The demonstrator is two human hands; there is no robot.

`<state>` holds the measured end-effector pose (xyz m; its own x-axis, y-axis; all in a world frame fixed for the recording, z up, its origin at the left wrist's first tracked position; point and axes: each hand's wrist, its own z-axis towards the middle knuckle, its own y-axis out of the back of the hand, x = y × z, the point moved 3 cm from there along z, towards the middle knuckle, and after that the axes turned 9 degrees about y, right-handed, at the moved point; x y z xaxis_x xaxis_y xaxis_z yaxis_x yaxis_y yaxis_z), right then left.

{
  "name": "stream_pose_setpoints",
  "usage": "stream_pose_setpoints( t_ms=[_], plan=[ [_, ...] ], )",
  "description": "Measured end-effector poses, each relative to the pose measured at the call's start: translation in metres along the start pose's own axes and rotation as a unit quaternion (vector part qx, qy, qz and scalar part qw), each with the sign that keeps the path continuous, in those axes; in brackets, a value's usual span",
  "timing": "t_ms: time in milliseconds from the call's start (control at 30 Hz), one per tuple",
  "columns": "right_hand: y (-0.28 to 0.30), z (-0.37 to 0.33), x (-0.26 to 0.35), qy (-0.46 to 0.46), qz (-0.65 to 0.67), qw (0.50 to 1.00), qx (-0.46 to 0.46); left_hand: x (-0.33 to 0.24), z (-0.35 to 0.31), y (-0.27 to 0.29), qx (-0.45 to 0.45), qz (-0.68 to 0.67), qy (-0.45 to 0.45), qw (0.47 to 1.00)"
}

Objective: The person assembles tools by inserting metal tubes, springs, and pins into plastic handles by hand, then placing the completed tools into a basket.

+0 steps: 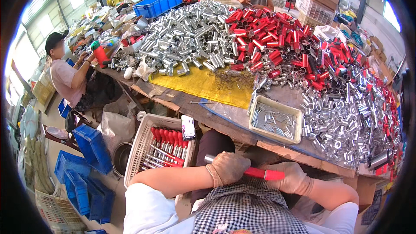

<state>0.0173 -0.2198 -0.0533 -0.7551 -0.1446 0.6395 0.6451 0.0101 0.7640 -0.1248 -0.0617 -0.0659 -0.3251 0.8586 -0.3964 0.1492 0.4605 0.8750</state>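
Our left hand is wrapped around a silver tube, our right hand around a red handle; whether the two join, we cannot tell. The handle bridges our hands, its long axis sideways, roughly following the near edge of the table, with its brighter end nearer the right.

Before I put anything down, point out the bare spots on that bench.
The yellow sheet is bare in front of the silver tubes, left of the tangled wires. Bench top shows behind the cream tray, left of the fittings. Red tubes and fittings crowd the right.
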Motion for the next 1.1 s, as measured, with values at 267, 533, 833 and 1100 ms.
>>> stream_pose_setpoints(
  t_ms=[267, 533, 833, 1100],
  plan=[
    [0.004, 0.01, -0.005, -0.195, 0.341, 0.919, -0.032, 0.01, -0.002, 0.018, -0.326, 0.243, -0.103, 0.908],
    [0.043, 0.008, 0.025, 0.001, 0.085, 0.993, 0.088, 0.011, 0.002, -0.019, 0.107, -0.156, -0.084, 0.978],
    [0.004, -0.03, 0.009, -0.278, 0.644, 0.711, -0.047, 0.003, -0.003, 0.005, -0.09, -0.075, 0.017, 0.993],
    [0.026, -0.009, 0.04, 0.315, -0.333, 0.886, 0.073, 0.0, 0.004, -0.022, 0.187, -0.159, -0.075, 0.967]
  ],
)
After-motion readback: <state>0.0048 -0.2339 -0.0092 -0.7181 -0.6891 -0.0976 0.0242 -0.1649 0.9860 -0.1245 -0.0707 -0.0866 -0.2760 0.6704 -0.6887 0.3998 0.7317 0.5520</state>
